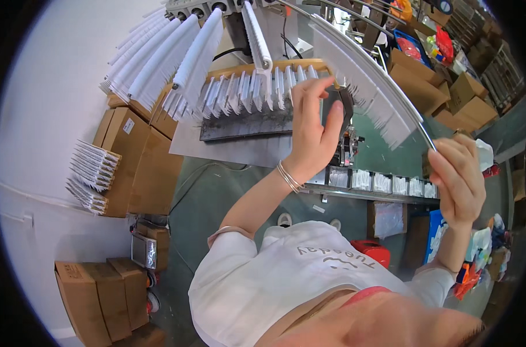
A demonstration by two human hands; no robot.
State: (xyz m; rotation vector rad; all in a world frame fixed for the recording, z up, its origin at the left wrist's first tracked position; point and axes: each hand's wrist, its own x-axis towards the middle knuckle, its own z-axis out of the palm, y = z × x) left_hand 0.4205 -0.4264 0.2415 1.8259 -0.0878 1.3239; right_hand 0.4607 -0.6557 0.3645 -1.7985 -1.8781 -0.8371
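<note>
My right hand [460,179] is closed around the free end of a thin metal rod [429,139]. A dense row of white plastic tag-like pieces [367,81] hangs from this rod, which slants up to the left. My left hand [316,127] is raised beside that row, thumb and fingers apart, with nothing visible in it. Its fingertips are near the right end of a wooden-edged rack [234,72] lined with white strips. More rods loaded with white pieces [196,49] fan out from a grey metal bar [188,7] at the top.
Below the rack lies a dark metal plate [245,127] on a table. A rail with several small bins of white pieces [381,183] runs to the right. Cardboard boxes [150,168] stand at left, and other open boxes [471,95] at upper right. A red stool-like object [371,252] stands low.
</note>
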